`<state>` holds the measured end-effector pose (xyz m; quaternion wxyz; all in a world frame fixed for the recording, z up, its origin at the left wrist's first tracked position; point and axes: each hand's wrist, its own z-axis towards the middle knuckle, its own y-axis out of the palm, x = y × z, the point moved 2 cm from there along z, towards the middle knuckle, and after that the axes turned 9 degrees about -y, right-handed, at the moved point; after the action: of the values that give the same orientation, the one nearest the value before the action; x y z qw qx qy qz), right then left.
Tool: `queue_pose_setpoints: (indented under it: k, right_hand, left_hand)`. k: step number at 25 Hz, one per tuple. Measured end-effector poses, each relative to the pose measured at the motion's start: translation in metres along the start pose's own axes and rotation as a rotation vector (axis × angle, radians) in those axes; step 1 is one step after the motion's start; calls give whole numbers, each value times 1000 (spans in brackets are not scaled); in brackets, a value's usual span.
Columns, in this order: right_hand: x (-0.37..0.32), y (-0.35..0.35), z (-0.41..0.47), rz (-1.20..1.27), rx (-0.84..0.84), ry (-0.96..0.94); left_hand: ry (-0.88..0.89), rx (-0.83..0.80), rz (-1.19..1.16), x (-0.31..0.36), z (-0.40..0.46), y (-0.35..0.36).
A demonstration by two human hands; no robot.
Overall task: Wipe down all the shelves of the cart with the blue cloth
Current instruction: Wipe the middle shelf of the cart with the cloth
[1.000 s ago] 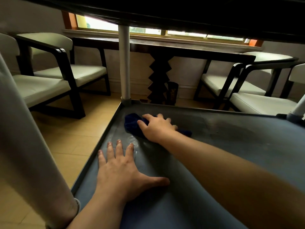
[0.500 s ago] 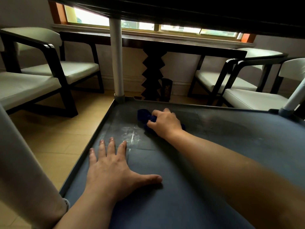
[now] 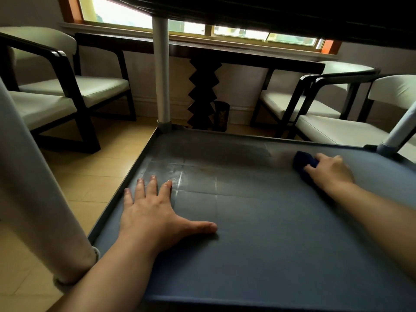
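A dark grey cart shelf fills the lower view, under the dark underside of the shelf above. My right hand presses a bunched blue cloth onto the shelf near its far right corner; only the cloth's front part shows past my fingers. Flat on the shelf near its left rim lies my left hand, fingers spread, holding nothing. Pale streaks and smears mark the shelf surface at the far left.
Grey cart posts stand at the far left corner, the far right corner and close by at the near left. White-cushioned dark chairs flank a dark table with a zigzag leg below a window.
My right hand has swept the blue cloth from the shelf's far left across to the far right. My left hand has stayed flat in place. The view has shifted a little.
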<state>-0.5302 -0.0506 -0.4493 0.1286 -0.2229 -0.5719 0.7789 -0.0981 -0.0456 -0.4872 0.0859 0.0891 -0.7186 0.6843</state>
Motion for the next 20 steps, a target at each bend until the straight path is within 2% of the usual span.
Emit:
queue_pose_setpoints:
  k: [4,7,9,14,17,20]
  right_hand:
    - [-12,-17,-16,188,26,-53]
    - [-61,-23,-39,424,104,-155]
    - [-100,-24,-50,492,109,-226]
    - [-199,6,-74,380,-92,-370]
    - [-233,12,-108,351,-190,-554]
    - [-233,-2,-151,420,-283,-737]
  left_hand:
    - [-3,-19,5,4,-1,-6]
    - [11,-82,28,11,-8,-22]
    - [71,-76,-11,15,-23,-33]
    - [244,5,9,-12,-99,-26]
    - [203,-17,24,-24,-111,-18]
    - [199,28,52,-21,-105,-16]
